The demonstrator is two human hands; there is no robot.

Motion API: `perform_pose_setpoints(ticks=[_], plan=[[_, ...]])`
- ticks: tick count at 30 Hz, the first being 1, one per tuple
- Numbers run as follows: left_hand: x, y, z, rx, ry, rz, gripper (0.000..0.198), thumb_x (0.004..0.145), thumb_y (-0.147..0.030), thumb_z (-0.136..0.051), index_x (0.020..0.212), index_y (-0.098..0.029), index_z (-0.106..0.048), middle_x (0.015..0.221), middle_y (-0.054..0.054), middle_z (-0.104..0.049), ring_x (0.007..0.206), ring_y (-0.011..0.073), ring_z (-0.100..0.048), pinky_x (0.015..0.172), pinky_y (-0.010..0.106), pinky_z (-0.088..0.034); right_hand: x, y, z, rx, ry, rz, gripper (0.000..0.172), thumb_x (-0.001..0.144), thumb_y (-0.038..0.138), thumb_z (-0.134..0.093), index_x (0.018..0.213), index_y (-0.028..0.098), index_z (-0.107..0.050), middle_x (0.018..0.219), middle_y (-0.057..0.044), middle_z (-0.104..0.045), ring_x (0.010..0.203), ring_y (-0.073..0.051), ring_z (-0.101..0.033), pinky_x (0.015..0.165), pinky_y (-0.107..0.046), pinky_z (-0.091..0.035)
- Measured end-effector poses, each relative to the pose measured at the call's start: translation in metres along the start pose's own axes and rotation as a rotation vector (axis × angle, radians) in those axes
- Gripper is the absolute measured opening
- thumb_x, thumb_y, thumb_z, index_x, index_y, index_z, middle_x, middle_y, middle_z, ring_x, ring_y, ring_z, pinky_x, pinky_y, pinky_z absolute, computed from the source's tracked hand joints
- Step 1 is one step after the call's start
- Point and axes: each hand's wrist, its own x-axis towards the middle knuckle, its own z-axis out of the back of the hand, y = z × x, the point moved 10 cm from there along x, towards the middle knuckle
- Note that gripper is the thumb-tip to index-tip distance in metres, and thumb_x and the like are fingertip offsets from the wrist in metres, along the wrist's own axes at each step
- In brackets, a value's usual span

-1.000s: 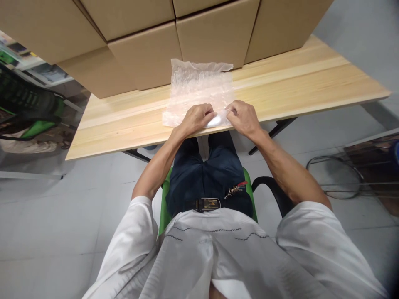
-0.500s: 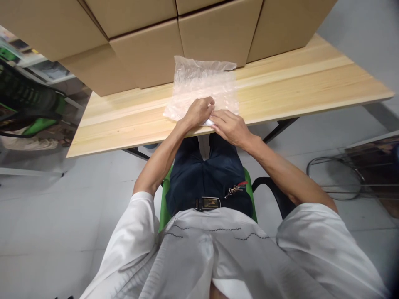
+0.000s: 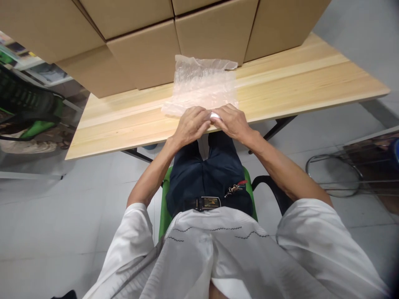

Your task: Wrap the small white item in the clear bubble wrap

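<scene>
From the head camera, both of the person's hands meet at the near edge of the pale wooden worktop (image 3: pixel 311 79). The left hand (image 3: pixel 190 124) has its fingers curled down over the near end of a clear bubble wrap sheet (image 3: pixel 204 85), and the right hand (image 3: pixel 232 121) presses in from the other side, the two sets of fingertips almost touching. Between them shows a small white object (image 3: pixel 215 115), mostly hidden, which seems to lie in the folded edge of the wrap. Both grips are closed, pinching the wrap around that white piece; what the piece is cannot be told.

The sheet lies flat on the worktop, running away from the hands to the foot of a stack of cardboard boxes (image 3: pixel 215 31), where its far edge curls up against them. The person sits on a green chair (image 3: pixel 164 207), knees under the worktop.

The work sits right at the edge of the worktop, so a slack pinch could probably let the white piece slide out of the fold and drop to the lap or the tiled floor (image 3: pixel 56 232). The wrap looks slippery and springy; if one hand lets go, the fold may spring open. The far edge caught against the boxes could also drag or crease the sheet.
</scene>
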Motion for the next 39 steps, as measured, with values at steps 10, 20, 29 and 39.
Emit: perform_pose_setpoints(ticks=[10, 20, 29, 39], plan=[[0.025, 0.015, -0.015, -0.115, 0.147, 0.031, 0.05, 0.124, -0.063, -0.057, 0.144, -0.025, -0.085, 0.141, 0.017, -0.088, 0.134, 0.0391, -0.08, 0.124, 0.057, -0.065, 0.013, -0.021, 0.001, 0.069, 0.034, -0.042, 0.093, 0.124, 0.095, -0.024, 0.149, 0.031, -0.086, 0.15, -0.015, -0.091, 0.14, -0.041, -0.078, 0.124, -0.058, -0.061], [0.04, 0.028, -0.009, -0.166, 0.187, 0.084, 0.04, 0.123, -0.05, -0.059, 0.118, -0.023, -0.088, 0.12, 0.014, -0.09, 0.108, 0.0331, -0.081, 0.105, 0.05, -0.066, 0.019, -0.043, 0.016, 0.168, 0.032, -0.112, 0.071, 0.127, 0.081, -0.041, 0.149, 0.03, -0.085, 0.145, -0.013, -0.092, 0.138, -0.041, -0.081, 0.123, -0.057, -0.062], [0.055, 0.045, -0.01, -0.239, 0.123, 0.173, 0.039, 0.118, -0.042, -0.058, 0.109, -0.02, -0.088, 0.102, 0.007, -0.086, 0.094, 0.0242, -0.072, 0.09, 0.038, -0.056, 0.023, -0.062, 0.011, -0.059, -0.013, -0.212, 0.044, 0.125, 0.056, -0.048, 0.12, 0.027, -0.081, 0.126, -0.019, -0.089, 0.12, -0.041, -0.079, 0.104, -0.052, -0.061], [0.059, 0.054, -0.007, -0.128, 0.172, 0.326, 0.04, 0.114, -0.05, -0.068, 0.127, -0.021, -0.092, 0.11, 0.01, -0.09, 0.107, 0.0289, -0.076, 0.096, 0.038, -0.056, 0.016, -0.062, 0.016, -0.147, -0.04, -0.29, 0.023, 0.112, 0.039, -0.06, 0.109, 0.025, -0.078, 0.115, -0.02, -0.083, 0.112, -0.042, -0.074, 0.093, -0.052, -0.061]])
